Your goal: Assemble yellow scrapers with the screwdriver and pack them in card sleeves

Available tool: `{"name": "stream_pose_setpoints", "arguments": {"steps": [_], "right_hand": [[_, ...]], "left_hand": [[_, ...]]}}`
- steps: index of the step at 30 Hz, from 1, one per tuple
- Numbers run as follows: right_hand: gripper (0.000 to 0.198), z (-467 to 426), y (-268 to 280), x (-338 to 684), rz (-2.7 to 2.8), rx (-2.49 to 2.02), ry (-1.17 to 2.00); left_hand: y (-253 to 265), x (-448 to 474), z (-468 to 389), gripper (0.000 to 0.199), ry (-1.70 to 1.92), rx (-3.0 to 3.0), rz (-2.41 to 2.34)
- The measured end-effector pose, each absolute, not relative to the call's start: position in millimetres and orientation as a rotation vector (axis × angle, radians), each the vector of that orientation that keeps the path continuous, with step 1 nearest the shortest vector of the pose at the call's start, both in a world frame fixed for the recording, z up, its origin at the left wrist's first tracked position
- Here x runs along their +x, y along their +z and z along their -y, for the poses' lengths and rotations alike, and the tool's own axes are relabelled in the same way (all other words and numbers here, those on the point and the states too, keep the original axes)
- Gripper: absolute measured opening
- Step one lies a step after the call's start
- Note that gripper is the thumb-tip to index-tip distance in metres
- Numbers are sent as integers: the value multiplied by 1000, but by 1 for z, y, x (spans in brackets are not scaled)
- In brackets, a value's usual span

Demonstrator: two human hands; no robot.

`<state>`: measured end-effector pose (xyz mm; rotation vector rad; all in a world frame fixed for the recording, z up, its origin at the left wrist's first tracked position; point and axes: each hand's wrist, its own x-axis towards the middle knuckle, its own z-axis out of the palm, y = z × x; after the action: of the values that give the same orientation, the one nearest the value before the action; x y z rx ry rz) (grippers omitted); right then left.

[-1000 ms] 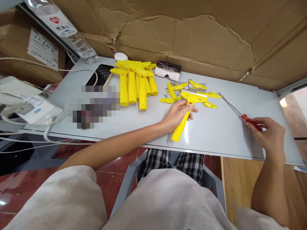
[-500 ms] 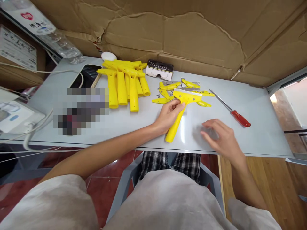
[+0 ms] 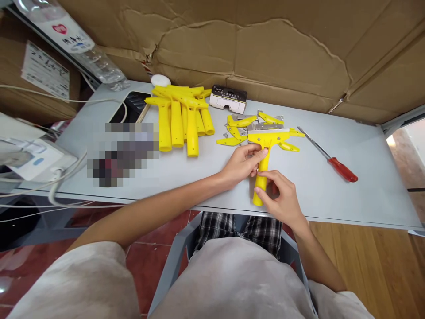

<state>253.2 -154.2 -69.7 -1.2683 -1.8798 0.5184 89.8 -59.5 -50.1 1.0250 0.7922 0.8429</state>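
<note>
My left hand [image 3: 241,164] grips a yellow scraper [image 3: 268,139] at the neck, thumb on top. A metal blade edge shows along the top of its wide head, with two screws in the yellow plate. Lower on the handle, the thumb and fingers of my right hand [image 3: 281,195] close around it from the right. Just behind the scraper's head lie loose yellow cover pieces [image 3: 243,122], metal blades [image 3: 265,127] and small screws [image 3: 226,134]. A screwdriver [image 3: 341,168] with a red handle rests to the right of them.
Several yellow scraper handles [image 3: 165,128] are piled left of centre. Behind stand a black-and-white box [image 3: 228,98] and a cardboard sheet [image 3: 282,57]. A water bottle [image 3: 96,62], a dark phone-like object [image 3: 129,106] and white cables [image 3: 56,195] are at left, near a blurred-out patch.
My right hand has come in from the right and taken hold of the scraper's handle. The scraper has turned more upright, still in my left hand. The view has shifted slightly.
</note>
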Motion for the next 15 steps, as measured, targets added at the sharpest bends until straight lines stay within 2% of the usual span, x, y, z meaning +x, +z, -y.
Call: {"name": "stream_pose_setpoints", "arguments": {"steps": [5,8,10,15], "right_hand": [[26,157,-75,254,1697,-1347,493],[26,158,-79,254,1593,-1379,533],[25,159,-81,253,1548,-1385,533],[21,158,-77,252,1509,-1376,442]], "left_hand": [[-50,83,54,47,743,1234,-892],[-41,71,42,29,720,1680,-1002],[-32,57,29,24,681,2013,-1090],[-11,16,-21,39,526,2506,-1440]]}}
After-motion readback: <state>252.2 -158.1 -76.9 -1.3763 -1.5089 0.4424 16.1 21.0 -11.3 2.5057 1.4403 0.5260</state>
